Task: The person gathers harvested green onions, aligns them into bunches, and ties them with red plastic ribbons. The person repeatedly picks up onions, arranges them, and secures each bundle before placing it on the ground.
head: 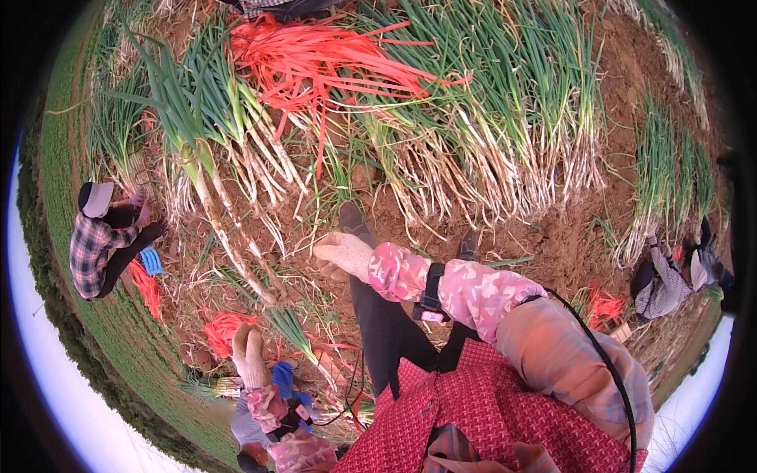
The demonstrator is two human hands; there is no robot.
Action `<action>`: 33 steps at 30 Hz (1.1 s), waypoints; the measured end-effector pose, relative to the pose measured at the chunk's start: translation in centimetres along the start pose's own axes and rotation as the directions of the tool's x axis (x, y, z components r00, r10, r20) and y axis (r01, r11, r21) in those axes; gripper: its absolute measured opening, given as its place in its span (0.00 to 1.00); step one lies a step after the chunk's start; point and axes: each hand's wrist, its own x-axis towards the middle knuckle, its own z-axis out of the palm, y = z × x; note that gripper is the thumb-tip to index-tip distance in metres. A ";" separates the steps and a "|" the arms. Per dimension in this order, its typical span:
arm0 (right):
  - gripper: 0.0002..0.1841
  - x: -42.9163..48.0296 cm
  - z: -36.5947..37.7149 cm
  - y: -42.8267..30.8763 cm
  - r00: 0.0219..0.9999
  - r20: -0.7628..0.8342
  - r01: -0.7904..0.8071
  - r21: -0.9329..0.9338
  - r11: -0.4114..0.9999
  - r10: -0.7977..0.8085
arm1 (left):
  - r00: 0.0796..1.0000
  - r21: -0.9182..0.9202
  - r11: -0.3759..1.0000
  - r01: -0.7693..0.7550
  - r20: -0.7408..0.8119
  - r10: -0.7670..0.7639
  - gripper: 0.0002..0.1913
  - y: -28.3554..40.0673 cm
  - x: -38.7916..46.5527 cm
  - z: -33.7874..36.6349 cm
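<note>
My right hand (342,255), in a pale knit glove, hangs before my dark trousers with its fingers bent; whether it holds anything thin cannot be told. My left hand (249,352), gloved too, points away from me at the lower left, with nothing visible in it. Two large green onions (222,222) with soil-stained white stalks look close to the camera, their root ends between my two hands, in neither grasp that I can see. Beyond my feet lies a wide row of green onions (502,130), roots towards me. Red plastic strips (319,56) lie heaped over their leaves.
At the left a person in a plaid shirt (94,245) crouches by onions. Another person (665,281) bends at the right rim, and one more (248,428) is behind my left arm. More red strips (225,331) lie near my left hand. A black cable (612,366) runs along my right sleeve.
</note>
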 end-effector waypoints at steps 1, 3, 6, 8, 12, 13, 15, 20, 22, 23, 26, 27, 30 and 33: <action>0.16 -1.3 -5.2 2.0 0.994 -0.109 -0.009 -0.027 1.000 0.006 | 0.994 -0.111 0.993 0.048 0.104 -0.037 0.25 0.2 1.5 2.5; 0.24 -4.8 -15.7 5.1 0.930 -0.364 -0.060 -0.282 0.958 -0.048 | 0.961 -0.064 0.990 0.128 0.256 -0.108 0.24 0.1 2.6 8.6; 0.27 -10.5 -29.2 8.0 0.744 -0.611 -0.259 -0.637 0.726 -0.270 | 0.867 0.277 0.955 -0.109 0.497 -0.045 0.22 -0.8 1.8 18.6; 0.29 -13.9 -36.7 8.7 0.649 -0.703 -0.355 -0.618 0.701 -0.291 | 0.788 0.355 0.912 -0.204 0.613 -0.062 0.22 -2.3 -0.1 25.2; 0.35 -16.5 -47.2 8.7 0.439 -0.819 -0.466 -0.559 0.685 -0.370 | 0.623 0.509 0.761 -0.401 0.761 -0.181 0.26 -6.1 -3.0 35.8; 0.37 -16.5 -49.2 8.5 0.387 -0.831 -0.471 -0.550 0.690 -0.399 | 0.601 0.521 0.781 -0.344 0.761 -0.243 0.26 -7.6 -3.5 38.4; 0.45 -15.8 -53.2 7.3 0.341 -0.833 -0.521 -0.553 0.650 -0.435 | 0.561 0.484 0.766 -0.423 0.803 -0.198 0.26 -11.1 -4.4 43.3; 0.61 -10.5 -61.7 3.3 0.293 -0.743 -0.600 -0.633 0.489 -0.602 | 0.405 0.489 0.715 -0.500 0.861 -0.306 0.25 -20.3 -3.8 50.5; 0.64 -7.6 -63.7 2.6 0.324 -0.693 -0.609 -0.674 0.418 -0.645 | 0.366 0.507 0.684 -0.524 0.859 -0.357 0.24 -23.0 -2.9 51.8; 0.62 -5.7 -64.0 2.8 0.316 -0.695 -0.676 -0.643 0.360 -0.646 | 0.387 0.498 0.663 -0.558 0.864 -0.323 0.24 -23.9 -2.5 52.0; 0.39 -1.2 -62.9 4.6 0.210 -0.593 -0.689 -0.654 0.313 -0.777 | 0.454 0.542 0.568 -0.620 0.838 -0.304 0.22 -24.8 -1.7 52.6; 0.31 0.1 -62.0 5.2 0.196 -0.550 -0.713 -0.649 0.268 -0.812 | 0.444 0.493 0.636 -0.594 0.860 -0.253 0.22 -24.5 -1.5 52.9; 0.29 2.2 -57.7 7.3 0.361 -0.544 -0.549 -0.781 0.298 -0.757 | 0.429 0.467 0.797 -0.383 0.854 -0.295 0.20 -23.3 -1.3 54.1; 0.30 4.2 -51.2 9.3 0.473 -0.518 -0.362 -0.852 0.379 -0.712 | 0.428 0.505 0.861 -0.066 0.794 -0.433 0.18 -22.1 -0.9 55.4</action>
